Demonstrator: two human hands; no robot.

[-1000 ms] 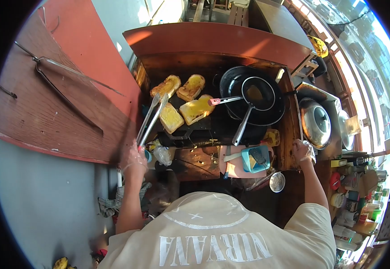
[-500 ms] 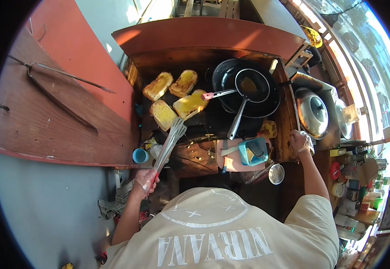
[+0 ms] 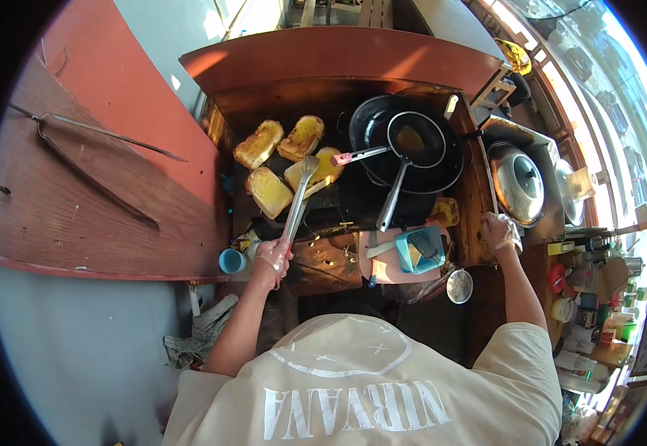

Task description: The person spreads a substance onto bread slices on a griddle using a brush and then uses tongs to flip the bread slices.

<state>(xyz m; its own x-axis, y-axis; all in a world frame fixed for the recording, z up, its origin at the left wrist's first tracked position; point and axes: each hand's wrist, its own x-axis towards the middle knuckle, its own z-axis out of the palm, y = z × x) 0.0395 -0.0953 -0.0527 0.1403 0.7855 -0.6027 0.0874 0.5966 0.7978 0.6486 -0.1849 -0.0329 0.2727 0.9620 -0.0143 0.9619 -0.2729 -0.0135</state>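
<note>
My left hand, in a clear plastic glove, is closed round the handle of metal tongs. Their slotted tip reaches over a buttered slice of bread at the right of a group of slices on the dark griddle. Beside it lie a yellow-topped slice and two browned ones, a left slice and a back slice. My right hand, also gloved, grips the right wooden edge of the cooking box, its fingers curled over the top.
A black wok holds a smaller frying pan. In front, a blue container with a brush sits on a pink board near a knife. A blue cup stands left; a lidded pot stands right.
My left hand has moved forward and right with the tongs. Their tip has gone from the front slice to over the right-hand slice and turned. My right hand stays put.
</note>
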